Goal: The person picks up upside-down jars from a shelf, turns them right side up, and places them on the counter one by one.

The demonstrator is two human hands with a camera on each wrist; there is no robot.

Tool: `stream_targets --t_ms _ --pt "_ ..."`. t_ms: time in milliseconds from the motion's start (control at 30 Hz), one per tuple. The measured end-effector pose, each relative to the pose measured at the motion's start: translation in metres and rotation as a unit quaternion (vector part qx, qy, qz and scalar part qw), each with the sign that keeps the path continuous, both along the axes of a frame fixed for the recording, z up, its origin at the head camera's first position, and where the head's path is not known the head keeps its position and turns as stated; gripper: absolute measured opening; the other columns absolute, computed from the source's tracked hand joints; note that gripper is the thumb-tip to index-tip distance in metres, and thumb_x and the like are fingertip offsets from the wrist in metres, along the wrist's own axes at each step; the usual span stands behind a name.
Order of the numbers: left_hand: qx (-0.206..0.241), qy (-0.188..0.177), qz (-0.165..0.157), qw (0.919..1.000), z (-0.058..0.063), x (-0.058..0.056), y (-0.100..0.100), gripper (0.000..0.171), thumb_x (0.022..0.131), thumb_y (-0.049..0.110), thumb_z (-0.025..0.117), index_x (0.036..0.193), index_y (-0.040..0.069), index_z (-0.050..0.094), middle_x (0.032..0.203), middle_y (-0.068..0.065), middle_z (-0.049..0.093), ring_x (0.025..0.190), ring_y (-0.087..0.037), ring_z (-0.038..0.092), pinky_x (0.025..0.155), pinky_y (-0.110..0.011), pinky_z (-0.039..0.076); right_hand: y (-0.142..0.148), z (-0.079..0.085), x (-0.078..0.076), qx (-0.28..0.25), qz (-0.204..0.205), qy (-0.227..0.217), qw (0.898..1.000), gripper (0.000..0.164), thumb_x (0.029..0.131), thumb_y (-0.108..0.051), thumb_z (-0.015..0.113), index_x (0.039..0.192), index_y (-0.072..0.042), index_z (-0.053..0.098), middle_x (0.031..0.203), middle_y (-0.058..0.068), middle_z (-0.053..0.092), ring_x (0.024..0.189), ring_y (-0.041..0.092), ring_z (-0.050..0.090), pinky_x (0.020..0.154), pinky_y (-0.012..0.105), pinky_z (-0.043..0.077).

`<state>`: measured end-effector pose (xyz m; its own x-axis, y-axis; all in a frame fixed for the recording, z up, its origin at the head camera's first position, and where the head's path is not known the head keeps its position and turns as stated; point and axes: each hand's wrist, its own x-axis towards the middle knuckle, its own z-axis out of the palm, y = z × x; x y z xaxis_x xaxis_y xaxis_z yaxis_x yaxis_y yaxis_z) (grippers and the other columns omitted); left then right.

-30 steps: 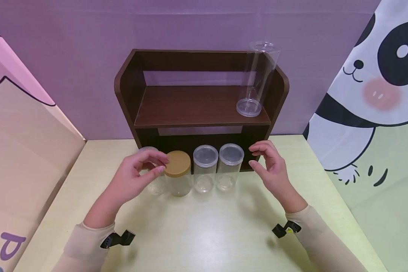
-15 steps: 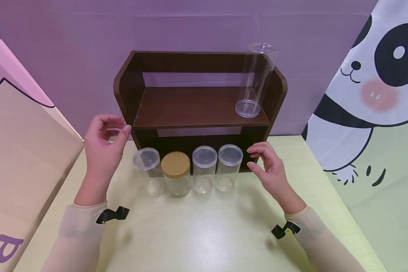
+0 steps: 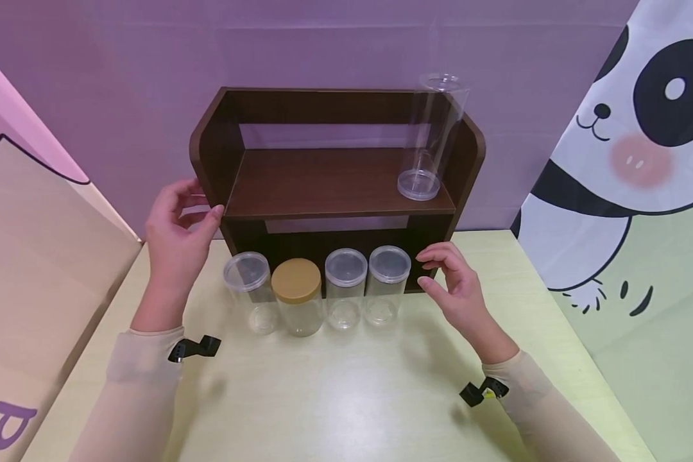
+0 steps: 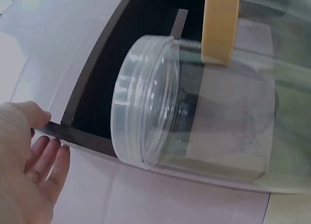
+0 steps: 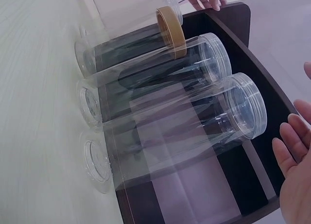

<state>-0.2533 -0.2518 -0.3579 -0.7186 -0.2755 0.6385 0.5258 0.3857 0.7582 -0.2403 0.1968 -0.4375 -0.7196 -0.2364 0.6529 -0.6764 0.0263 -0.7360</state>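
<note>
A dark brown two-tier shelf stands against the purple backdrop. My left hand holds the shelf's left side panel, thumb at its front edge and fingers on the outer face, as the left wrist view also shows. My right hand hovers by the shelf's lower right side with loosely bent fingers and holds nothing. Before the shelf stand a clear-lidded jar, a jar with a tan lid, and two more clear jars, one in the middle and one at the right, nearest my right hand.
A tall clear cylinder stands upright on the shelf's upper tier, at the right. The pale wooden table stretches in front of the jars. Printed cloth panels flank both sides, one with a panda.
My left hand has left the area above the two left jars, moved left and farther back, and taken hold of the shelf's side panel. My right hand has stayed nearly still.
</note>
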Motion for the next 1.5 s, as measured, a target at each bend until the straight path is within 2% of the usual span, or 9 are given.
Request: stream_targets --t_ms 233,433,600,867,1133,1300,1400,1500 --pt "-0.025 -0.003 0.012 0.9996 0.001 0.000 -0.002 0.055 0.097 0.001 0.082 0.148 0.018 0.071 0.136 0.001 0.071 0.115 -0.008 0.072 0.089 -0.014 0.059 0.000 -0.001 0.000 0.002 0.003 0.004 1.000 0.031 0.091 0.022 0.066 0.122 0.017 0.063 0.127 0.015 0.061 0.121 0.023 0.058 0.106 0.026 0.051" --pt "-0.033 -0.002 0.016 0.9993 0.000 -0.001 -0.002 0.056 0.097 0.002 0.082 0.149 0.020 0.071 0.137 0.000 0.071 0.114 -0.006 0.071 0.086 -0.013 0.059 -0.002 0.003 -0.003 0.004 -0.003 0.014 1.000 0.029 0.091 0.023 0.066 0.120 0.018 0.064 0.126 0.016 0.061 0.122 0.024 0.058 0.105 0.027 0.052" --pt "-0.039 -0.006 0.020 0.9990 0.000 -0.001 -0.003 0.057 0.098 0.003 0.082 0.150 0.021 0.070 0.139 0.000 0.071 0.115 -0.006 0.071 0.087 -0.013 0.059 -0.005 0.015 -0.007 0.008 -0.028 0.023 0.999 0.029 0.093 0.022 0.068 0.121 0.013 0.066 0.126 0.021 0.060 0.121 0.025 0.058 0.104 0.027 0.053" --pt "-0.043 -0.013 0.020 0.9988 0.000 0.000 -0.003 0.057 0.098 0.004 0.082 0.151 0.022 0.069 0.139 0.000 0.070 0.116 -0.007 0.070 0.087 -0.013 0.058 -0.012 0.041 -0.013 0.016 -0.087 0.065 0.994 0.036 0.093 0.017 0.075 0.127 0.012 0.063 0.127 0.025 0.061 0.121 0.031 0.060 0.104 0.028 0.054" --pt "-0.042 -0.017 0.022 0.9988 0.000 0.000 -0.003 0.057 0.099 0.004 0.082 0.151 0.022 0.069 0.139 0.000 0.070 0.116 -0.008 0.069 0.087 -0.013 0.058 -0.016 0.079 -0.022 0.038 -0.154 0.096 0.983 0.050 0.095 0.005 0.081 0.139 0.008 0.058 0.137 0.023 0.059 0.127 0.032 0.059 0.106 0.029 0.052" --pt "-0.042 -0.019 0.022 0.9987 0.000 0.000 -0.003 0.057 0.099 0.005 0.082 0.151 0.021 0.068 0.140 0.000 0.069 0.117 -0.008 0.069 0.087 -0.013 0.058 -0.019 0.106 -0.032 0.044 -0.189 0.115 0.974 0.057 0.096 -0.004 0.085 0.144 0.005 0.056 0.143 0.022 0.057 0.132 0.025 0.056 0.109 0.034 0.050" --pt "-0.041 -0.020 0.024 0.9987 -0.001 0.000 -0.003 0.057 0.099 0.004 0.082 0.151 0.021 0.068 0.140 0.000 0.069 0.116 -0.007 0.069 0.087 -0.013 0.058 -0.025 0.117 -0.037 0.059 -0.228 0.125 0.964 0.066 0.094 -0.012 0.089 0.148 0.003 0.053 0.148 0.020 0.055 0.137 0.023 0.054 0.112 0.039 0.050" --pt "-0.040 -0.019 0.021 0.9988 -0.001 0.000 -0.003 0.057 0.099 0.004 0.081 0.152 0.021 0.068 0.140 0.000 0.069 0.117 -0.008 0.069 0.087 -0.013 0.058 -0.033 0.120 -0.041 0.076 -0.267 0.131 0.952 0.078 0.093 -0.018 0.091 0.154 0.001 0.048 0.153 0.019 0.051 0.143 0.024 0.049 0.116 0.044 0.049"
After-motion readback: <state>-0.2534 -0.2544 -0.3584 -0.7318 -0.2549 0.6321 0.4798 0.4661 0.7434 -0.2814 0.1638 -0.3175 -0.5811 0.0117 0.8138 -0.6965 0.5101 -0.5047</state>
